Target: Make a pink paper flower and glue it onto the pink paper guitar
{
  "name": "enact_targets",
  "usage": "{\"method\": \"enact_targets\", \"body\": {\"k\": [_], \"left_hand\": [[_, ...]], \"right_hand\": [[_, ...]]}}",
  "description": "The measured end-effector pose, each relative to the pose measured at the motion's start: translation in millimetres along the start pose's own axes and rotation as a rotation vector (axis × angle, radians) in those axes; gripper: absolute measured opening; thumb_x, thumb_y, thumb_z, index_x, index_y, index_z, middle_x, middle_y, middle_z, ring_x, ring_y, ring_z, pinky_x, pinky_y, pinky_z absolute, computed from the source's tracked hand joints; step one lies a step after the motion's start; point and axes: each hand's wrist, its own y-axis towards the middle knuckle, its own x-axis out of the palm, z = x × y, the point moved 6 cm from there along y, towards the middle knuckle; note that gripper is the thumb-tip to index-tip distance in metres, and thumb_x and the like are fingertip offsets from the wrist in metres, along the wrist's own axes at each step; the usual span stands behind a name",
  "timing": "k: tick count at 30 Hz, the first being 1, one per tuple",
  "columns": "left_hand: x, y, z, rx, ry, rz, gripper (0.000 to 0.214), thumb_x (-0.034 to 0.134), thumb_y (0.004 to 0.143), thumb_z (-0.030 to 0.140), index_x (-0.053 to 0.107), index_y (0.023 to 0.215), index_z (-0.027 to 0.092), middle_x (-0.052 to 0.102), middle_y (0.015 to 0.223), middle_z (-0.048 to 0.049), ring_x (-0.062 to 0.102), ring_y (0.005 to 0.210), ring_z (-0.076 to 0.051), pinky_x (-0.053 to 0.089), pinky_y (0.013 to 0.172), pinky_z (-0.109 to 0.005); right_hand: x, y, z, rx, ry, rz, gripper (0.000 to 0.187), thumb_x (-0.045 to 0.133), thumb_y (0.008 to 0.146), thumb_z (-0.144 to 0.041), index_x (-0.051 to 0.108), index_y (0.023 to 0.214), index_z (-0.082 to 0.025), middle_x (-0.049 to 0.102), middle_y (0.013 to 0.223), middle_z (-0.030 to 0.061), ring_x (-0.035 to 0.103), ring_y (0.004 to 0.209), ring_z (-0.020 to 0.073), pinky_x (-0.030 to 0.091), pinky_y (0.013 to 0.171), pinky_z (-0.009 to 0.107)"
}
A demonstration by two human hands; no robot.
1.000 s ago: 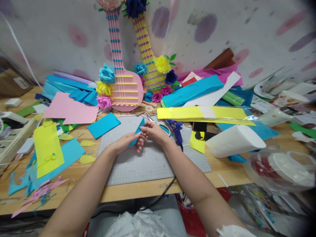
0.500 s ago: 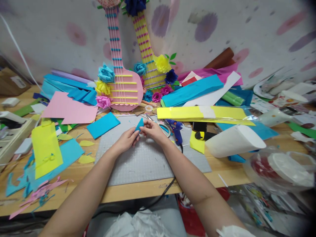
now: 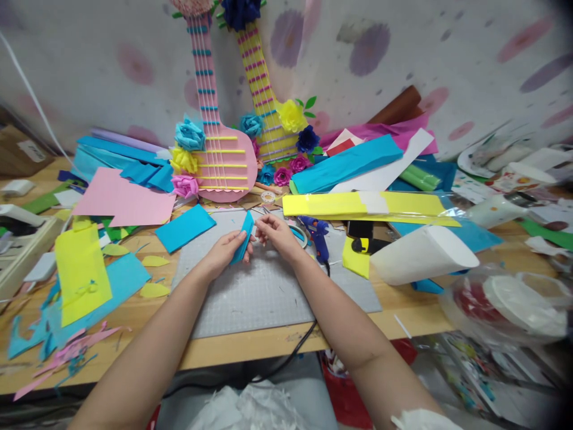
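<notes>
My left hand [image 3: 224,251] grips a narrow piece of folded blue paper [image 3: 245,230], held tilted above the grey cutting mat [image 3: 250,304]. Its thumb lies over the near face, and the paper shows above and below the grip. My right hand [image 3: 278,236] is close beside the paper's right edge, fingers curled and pinched together; whatever is between them is too small to make out. A flat blue paper rectangle [image 3: 185,228] lies at the mat's upper left corner. Just right of my right hand are a roll of tape [image 3: 304,237] and a blue glue gun [image 3: 319,236].
Two paper guitars, one pink [image 3: 233,155] and one yellow [image 3: 264,83], stand against the wall. A long yellow paper pack [image 3: 326,205] lies behind the mat. At right is a white paper tube [image 3: 403,260]. Yellow paper [image 3: 83,269] and pink scraps [image 3: 71,352] lie left.
The blue paper, earlier a small triangular tip between both hands, now shows as a longer strip in my left hand. My right fingers have drawn slightly away from it.
</notes>
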Motion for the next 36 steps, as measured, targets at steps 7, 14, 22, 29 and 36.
{"method": "enact_targets", "body": {"k": [7, 14, 22, 29, 36], "left_hand": [[-3.3, 1, -5, -0.081, -0.115, 0.016, 0.05, 0.05, 0.075, 0.06, 0.058, 0.092, 0.013, 0.055, 0.059, 0.0006, 0.049, 0.044, -0.009, 0.045, 0.042, -0.023], [0.3, 0, -6, -0.091, -0.102, 0.011, 0.04, 0.051, 0.077, 0.054, 0.055, 0.083, 0.015, 0.052, 0.05, 0.0027, 0.047, 0.04, -0.009, 0.043, 0.04, -0.021], [-1.8, 4, -8, -0.077, -0.039, 0.097, 0.027, 0.05, 0.074, 0.038, 0.054, 0.082, 0.012, 0.062, 0.064, -0.0043, 0.057, 0.049, -0.014, 0.05, 0.051, -0.029], [-23.0, 1, 4, 0.247, 0.099, 0.54, 0.038, 0.061, 0.065, 0.022, 0.042, 0.097, 0.022, 0.054, 0.093, -0.0017, 0.058, 0.08, -0.012, 0.047, 0.07, -0.025], [-18.4, -2, 15, 0.384, 0.407, 0.528, 0.022, 0.059, 0.072, 0.039, 0.05, 0.078, 0.02, 0.052, 0.085, -0.0026, 0.052, 0.087, -0.016, 0.043, 0.067, -0.024]], "right_hand": [[1, 1, 2, -0.007, -0.032, 0.016, 0.035, 0.065, 0.064, -0.048, 0.05, 0.076, -0.019, 0.054, 0.055, -0.0059, 0.046, 0.044, 0.0062, 0.036, 0.043, 0.019], [10, -3, 1, 0.034, -0.082, -0.058, 0.026, 0.062, 0.067, -0.041, 0.057, 0.076, -0.018, 0.054, 0.058, -0.0041, 0.039, 0.044, 0.0055, 0.031, 0.041, 0.02], [9, -3, 3, 0.042, -0.151, 0.003, 0.019, 0.058, 0.065, -0.036, 0.051, 0.066, -0.018, 0.05, 0.053, -0.0047, 0.039, 0.044, 0.0066, 0.029, 0.042, 0.02], [-1, 0, 3, -0.07, -0.25, 0.182, 0.016, 0.056, 0.063, -0.033, 0.051, 0.062, -0.018, 0.049, 0.056, -0.0048, 0.042, 0.052, 0.0077, 0.035, 0.053, 0.022], [-4, -3, 1, -0.123, -0.305, 0.237, 0.015, 0.055, 0.066, -0.032, 0.05, 0.061, -0.019, 0.049, 0.057, -0.0041, 0.041, 0.054, 0.0089, 0.034, 0.054, 0.023]]}}
